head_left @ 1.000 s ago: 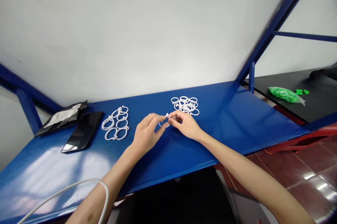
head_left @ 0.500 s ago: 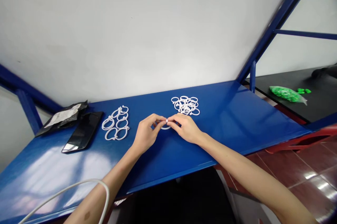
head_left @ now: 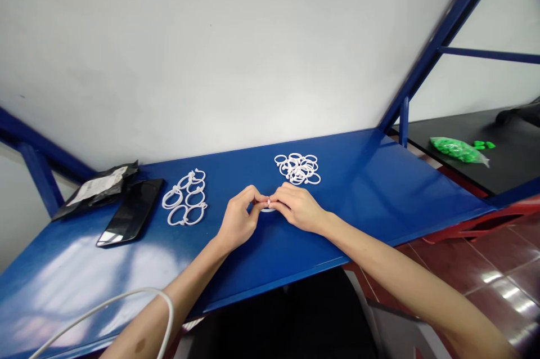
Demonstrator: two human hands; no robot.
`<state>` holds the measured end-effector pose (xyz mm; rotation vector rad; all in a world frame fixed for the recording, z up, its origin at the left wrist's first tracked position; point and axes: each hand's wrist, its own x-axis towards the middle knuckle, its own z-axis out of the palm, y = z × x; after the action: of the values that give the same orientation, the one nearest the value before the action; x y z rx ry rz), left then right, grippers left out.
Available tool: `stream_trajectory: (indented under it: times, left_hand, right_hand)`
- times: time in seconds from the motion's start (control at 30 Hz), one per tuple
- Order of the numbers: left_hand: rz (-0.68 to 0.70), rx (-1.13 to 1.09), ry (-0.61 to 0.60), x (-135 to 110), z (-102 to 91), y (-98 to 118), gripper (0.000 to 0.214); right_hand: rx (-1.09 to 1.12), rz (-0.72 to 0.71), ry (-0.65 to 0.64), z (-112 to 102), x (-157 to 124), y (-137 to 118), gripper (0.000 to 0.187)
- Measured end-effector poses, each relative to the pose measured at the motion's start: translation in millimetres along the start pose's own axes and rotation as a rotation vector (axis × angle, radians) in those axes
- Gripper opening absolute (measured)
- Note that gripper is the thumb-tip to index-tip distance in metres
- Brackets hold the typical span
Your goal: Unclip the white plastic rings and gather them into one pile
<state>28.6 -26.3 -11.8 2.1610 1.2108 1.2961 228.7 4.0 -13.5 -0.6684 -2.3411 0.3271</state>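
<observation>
Over the middle of the blue table, my left hand (head_left: 243,215) and my right hand (head_left: 297,207) meet fingertip to fingertip. Both pinch a white plastic ring (head_left: 267,210) at its knobbed ends; most of the ring is hidden behind the fingers. To the left lies a chain of linked white rings (head_left: 195,214), joined in two rows. Beyond my right hand is a heap of loose-looking white rings (head_left: 298,170); whether any of them are linked I cannot tell.
A black phone (head_left: 131,214) and a black plastic mailing bag (head_left: 99,187) lie on the blue table (head_left: 379,190) at left. A white cable (head_left: 126,292) crosses my left forearm. At right, a bag of green pieces (head_left: 458,149) rests on a black table (head_left: 506,173).
Both hands have dipped slightly, still pinching the white ring, and my left hand has shifted a little to the right. The ring chain and the heap look the same.
</observation>
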Motion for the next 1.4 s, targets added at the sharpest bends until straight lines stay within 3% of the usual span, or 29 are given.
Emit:
stream_trajectory:
  times: [0.13, 0.23, 0.33, 0.43, 0.57, 0.87, 1.0, 1.1, 1.17, 1.27, 1.33, 1.4]
  left_hand:
    - [0.063, 0.154, -0.045, 10, -6.0, -9, 0.012]
    - [0.081, 0.427, -0.014, 19, -22.2, -27, 0.019]
    - [-0.055, 0.736, 0.148, 21, -47.9, -52, 0.021]
    - [-0.326, 0.958, 0.280, 17, -72.1, -75, 0.021]
    - [-0.392, 0.978, 0.276, 9, -88.4, -93, 0.015]
    - [-0.402, 0.919, 0.272, 3, -101.2, -117, 0.008]
    - [-0.415, 0.939, 0.300, 11, -103.0, -100, 0.012]
    - [-0.298, 0.807, 0.326, 19, -91.7, -71, 0.017]
    - [-0.235, 0.553, 0.269, 22, -75.7, -49, 0.019]
    - [-0.241, 0.090, 0.062, 20, -44.6, -20, 0.025]
    - [-0.267, -0.125, -0.069, 15, -25.9, -6, 0.025]
    - [-0.300, -0.260, -0.124, 11, -13.1, 3, 0.024]
  right_hand:
    - [-0.071, 0.087, 0.033, 5, 6, 4, 0.025]
    - [-0.134, 0.141, 0.105, 2, 11, 12, 0.023]
    - [-0.216, 0.203, 0.208, -8, 12, 26, 0.020]
    - [-0.320, 0.294, 0.224, -16, 9, 39, 0.016]
    - [-0.390, 0.336, 0.201, -18, 6, 43, 0.019]
    - [-0.329, 0.291, 0.244, -16, 9, 29, 0.019]
    - [-0.301, 0.286, 0.242, -17, 9, 26, 0.019]
    - [-0.271, 0.273, 0.231, -16, 9, 20, 0.017]
    - [-0.213, 0.254, 0.221, -15, 10, 14, 0.017]
    - [-0.082, 0.213, 0.207, -13, 11, 7, 0.021]
    - [-0.009, 0.194, 0.182, -11, 11, 4, 0.019]
    - [0.037, 0.187, 0.146, -9, 11, 2, 0.016]
